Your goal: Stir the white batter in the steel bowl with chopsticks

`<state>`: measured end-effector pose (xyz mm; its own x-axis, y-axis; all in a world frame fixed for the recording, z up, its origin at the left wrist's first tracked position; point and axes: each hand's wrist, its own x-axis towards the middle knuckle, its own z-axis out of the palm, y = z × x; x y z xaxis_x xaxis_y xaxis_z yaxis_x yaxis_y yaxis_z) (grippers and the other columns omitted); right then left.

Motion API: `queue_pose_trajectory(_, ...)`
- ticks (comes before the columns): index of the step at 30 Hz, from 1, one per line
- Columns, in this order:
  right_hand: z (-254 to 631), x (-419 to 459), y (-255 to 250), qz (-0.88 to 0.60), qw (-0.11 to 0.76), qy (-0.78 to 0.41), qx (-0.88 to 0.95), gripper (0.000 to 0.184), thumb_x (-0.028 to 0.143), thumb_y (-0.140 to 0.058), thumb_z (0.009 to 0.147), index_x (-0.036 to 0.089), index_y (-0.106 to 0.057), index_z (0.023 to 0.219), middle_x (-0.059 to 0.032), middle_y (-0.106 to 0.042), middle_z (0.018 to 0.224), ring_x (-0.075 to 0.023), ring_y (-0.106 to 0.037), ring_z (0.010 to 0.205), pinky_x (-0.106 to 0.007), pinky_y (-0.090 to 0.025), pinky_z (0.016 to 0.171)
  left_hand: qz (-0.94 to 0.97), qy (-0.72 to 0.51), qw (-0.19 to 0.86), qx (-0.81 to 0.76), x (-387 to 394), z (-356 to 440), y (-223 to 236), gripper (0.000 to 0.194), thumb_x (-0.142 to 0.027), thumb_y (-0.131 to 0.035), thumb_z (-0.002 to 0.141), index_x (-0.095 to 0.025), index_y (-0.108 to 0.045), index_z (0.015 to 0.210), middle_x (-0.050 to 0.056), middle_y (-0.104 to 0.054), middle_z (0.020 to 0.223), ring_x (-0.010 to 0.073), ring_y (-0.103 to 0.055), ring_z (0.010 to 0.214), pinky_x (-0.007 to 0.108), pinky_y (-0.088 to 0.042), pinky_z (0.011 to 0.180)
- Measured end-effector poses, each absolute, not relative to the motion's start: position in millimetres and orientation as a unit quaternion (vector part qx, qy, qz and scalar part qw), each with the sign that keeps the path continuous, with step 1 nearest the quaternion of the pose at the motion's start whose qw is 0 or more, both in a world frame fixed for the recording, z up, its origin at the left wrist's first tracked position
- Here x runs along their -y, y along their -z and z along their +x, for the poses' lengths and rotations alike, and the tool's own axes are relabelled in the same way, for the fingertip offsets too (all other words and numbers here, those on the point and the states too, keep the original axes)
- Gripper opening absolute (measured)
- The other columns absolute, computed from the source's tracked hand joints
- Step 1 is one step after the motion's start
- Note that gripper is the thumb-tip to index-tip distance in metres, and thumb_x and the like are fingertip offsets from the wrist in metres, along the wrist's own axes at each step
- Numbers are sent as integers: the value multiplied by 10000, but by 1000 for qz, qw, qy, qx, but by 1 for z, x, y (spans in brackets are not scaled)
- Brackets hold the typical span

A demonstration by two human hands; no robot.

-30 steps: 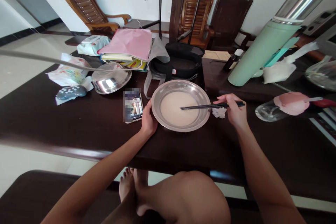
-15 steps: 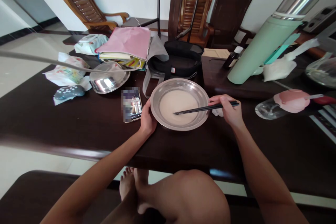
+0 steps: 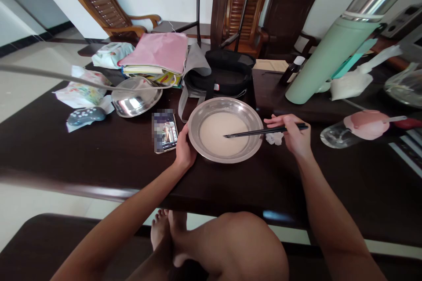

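A wide metal bowl (image 3: 194, 145) rests on the dark table, with a pale, milky liquid (image 3: 216, 134) in it. My left hand (image 3: 185, 147) grips the bowl's left rim; part of its fingers is hidden by the bowl. Black chopsticks (image 3: 253, 132) are pinched in my right hand (image 3: 296, 134), beyond the bowl's right edge. Their tips reach into the liquid near its middle. A phone (image 3: 166, 134) with a lit screen lies just left of my left hand. Beside my right hand is a crumpled white tissue (image 3: 274, 138).
Behind the bowl sits a black bag (image 3: 227, 72). A second metal bowl (image 3: 136, 101) and a pink cloth (image 3: 161, 50) on books are at the left. To the right stand a tall green thermos (image 3: 329, 59) and a pink-lidded clear cup (image 3: 365, 125). A cable (image 3: 66, 77) crosses the left side.
My right hand has moved a little to the right, and the chopstick tips have shifted right and slightly away from me in the liquid. My left hand stays on the rim.
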<state>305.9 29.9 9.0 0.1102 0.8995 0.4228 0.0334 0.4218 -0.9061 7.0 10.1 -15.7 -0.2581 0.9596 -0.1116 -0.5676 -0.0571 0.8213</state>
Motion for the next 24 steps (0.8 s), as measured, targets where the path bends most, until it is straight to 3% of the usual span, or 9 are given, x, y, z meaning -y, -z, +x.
queue_pose_trajectory(3,306,-30,-9,-408,617,-367,565,320,558,-728,957,270,-838,868,-33,-841,734,-290,-863,823,-535,-654,1041,248,-685,556,-400,-10,7,16,238,-417,-722,811,-222,-775,937,53,-834,1118,355,-643,1378,447,-557,1133)
queue_pose_trajectory(8,304,-31,-9,-405,608,-341,592,348,581,-719,958,276,-827,831,-44,-851,764,-330,-837,1105,-594,-480,1256,244,-686,557,-399,-11,6,18,231,-407,-712,820,-218,-775,936,56,-830,1155,351,-640,1381,436,-558,1132)
queue_pose_trajectory(12,305,-30,-9,-404,625,-353,567,348,573,-728,952,262,-827,832,-36,-835,712,-301,-867,870,-567,-594,1136,250,-687,552,-402,-11,6,19,224,-401,-702,835,-219,-774,945,58,-830,1141,347,-642,1377,441,-558,1130)
queue_pose_trajectory(14,303,-30,-9,-402,609,-367,577,338,576,-720,957,274,-834,855,-34,-847,749,-301,-865,926,-558,-600,1133,257,-685,551,-400,-11,5,19,225,-403,-699,842,-217,-772,946,60,-828,1142,347,-644,1373,441,-557,1131)
queue_pose_trajectory(17,302,-29,-8,-408,585,-351,607,340,579,-710,966,286,-840,852,-40,-868,855,-303,-835,1112,-554,-521,1230,260,-686,553,-395,-11,5,19,230,-404,-689,849,-218,-773,954,59,-827,1141,346,-650,1364,439,-558,1130)
queue_pose_trajectory(19,304,-30,-8,-417,601,-339,592,345,572,-714,965,274,-836,842,-41,-865,836,-293,-853,1038,-544,-543,1208,257,-688,552,-396,-11,5,18,223,-392,-678,849,-221,-776,952,57,-829,1126,343,-651,1362,441,-558,1129)
queue_pose_trajectory(22,305,-30,-8,-423,625,-353,553,339,559,-720,965,255,-822,855,-38,-843,744,-275,-863,816,-512,-666,1017,256,-683,555,-400,-10,6,18,214,-384,-676,851,-219,-778,940,60,-829,1138,342,-642,1375,444,-554,1132)
queue_pose_trajectory(24,303,-29,-7,-417,615,-363,562,339,561,-713,969,261,-823,856,-38,-846,759,-278,-864,852,-501,-671,1007,252,-682,558,-401,-10,6,17,220,-391,-682,853,-218,-780,944,62,-828,1146,343,-639,1381,446,-554,1133)
